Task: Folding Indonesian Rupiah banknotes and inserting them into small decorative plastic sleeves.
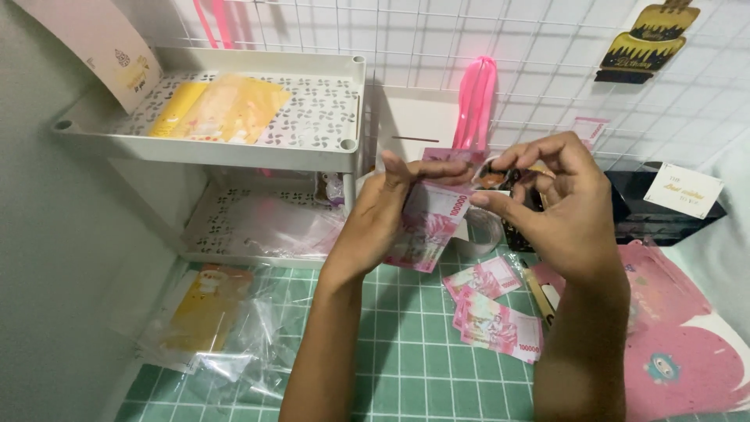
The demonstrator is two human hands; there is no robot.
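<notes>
Two bare forearms are rising from the bottom edge over a green cutting mat (406, 375) that is covering the surface. At far left, clear plastic sleeves (234, 344) are lying on the mat, one over a yellow card (199, 312). Behind them, a white two-tier shelf (312, 148) is standing against the wall, its top tray carrying yellow packets (226, 108) and its lower tray holding more clear plastic.

At centre, the left hand (383, 215) is closing its fingers on a pink banknote (433, 223), holding it upright above the mat by its upper edge. The right hand (558, 199) is meeting it just beside that edge, its thumb and fingers pinching a small dark, glossy object (496, 176); what it is cannot be told. Below the hands, more pink banknotes (496, 312) are lying overlapped on the mat, well apart from the held note. Pink ribbon (476, 101) is hanging on the white wire grid (547, 55) behind.

At right, a pink sheet with a small cartoon figure (680, 352) is lying on the surface, a black box (656, 215) is sitting behind it with a white card (683, 189) on top, and a black-and-gold cake-shaped cutout (648, 43) is hanging on the grid.
</notes>
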